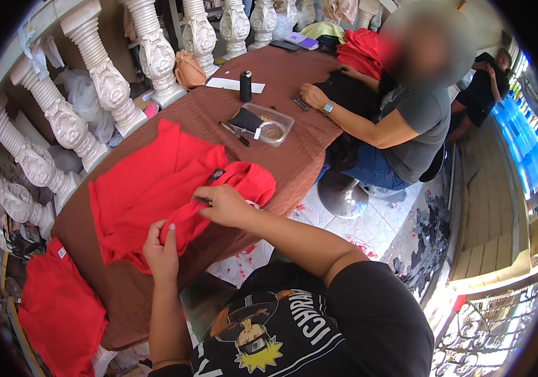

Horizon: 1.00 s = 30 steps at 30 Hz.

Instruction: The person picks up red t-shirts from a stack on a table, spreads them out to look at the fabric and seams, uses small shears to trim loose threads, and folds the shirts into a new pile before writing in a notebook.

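A red garment (pixel 146 173) lies spread and bunched on the brown-covered table in front of me, with a dark label (pixel 217 174) at its collar. My left hand (pixel 162 247) pinches the near edge of the red cloth between thumb and fingers. Just to its right and a little farther off, my right hand (pixel 223 205) is closed at the same strip of cloth. A small dark tool (pixel 203 201) pokes out from its fingers; the rest of it is hidden in the grip, so I cannot make out its kind.
A clear plastic tray (pixel 276 133) stands beyond the garment, beside black pens (pixel 236 135) and a black bottle (pixel 245 87). Another red garment (pixel 61 308) hangs at the table's left end. A co-worker (pixel 401 119) sits at the right with black cloth (pixel 347 94). White balusters (pixel 102 78) line the far side.
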Each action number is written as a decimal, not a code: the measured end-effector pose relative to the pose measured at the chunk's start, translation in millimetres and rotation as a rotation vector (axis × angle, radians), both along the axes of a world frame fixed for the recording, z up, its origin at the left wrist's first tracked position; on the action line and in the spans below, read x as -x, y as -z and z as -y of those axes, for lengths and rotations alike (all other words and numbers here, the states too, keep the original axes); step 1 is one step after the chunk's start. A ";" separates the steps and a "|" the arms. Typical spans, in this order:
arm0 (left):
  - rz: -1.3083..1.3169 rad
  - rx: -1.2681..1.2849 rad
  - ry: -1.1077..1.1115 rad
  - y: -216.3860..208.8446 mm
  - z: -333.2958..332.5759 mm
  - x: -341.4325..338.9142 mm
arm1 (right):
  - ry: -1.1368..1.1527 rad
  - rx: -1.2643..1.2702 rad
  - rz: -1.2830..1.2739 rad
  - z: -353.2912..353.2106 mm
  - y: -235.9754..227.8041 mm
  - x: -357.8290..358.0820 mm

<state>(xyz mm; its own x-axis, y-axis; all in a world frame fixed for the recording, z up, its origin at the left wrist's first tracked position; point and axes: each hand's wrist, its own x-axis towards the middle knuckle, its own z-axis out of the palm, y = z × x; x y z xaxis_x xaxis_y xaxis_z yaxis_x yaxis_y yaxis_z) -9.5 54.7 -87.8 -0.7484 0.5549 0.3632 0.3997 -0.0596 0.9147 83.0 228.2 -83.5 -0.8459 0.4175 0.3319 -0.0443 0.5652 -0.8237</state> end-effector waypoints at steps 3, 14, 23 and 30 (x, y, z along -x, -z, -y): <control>0.013 0.249 0.024 5.0 1.9 -4.4 | 0.073 0.123 -0.134 -6.4 0.6 0.2; 0.173 0.147 0.067 3.3 -3.7 -2.2 | 0.085 0.182 -0.197 -8.4 -6.3 -3.6; 0.405 -0.117 0.170 -28.0 4.2 -10.7 | 0.079 0.179 -0.180 -12.5 -4.6 -5.5; 0.431 -0.146 0.183 -31.6 4.4 -12.9 | 0.074 0.152 -0.170 -12.2 -4.8 -6.7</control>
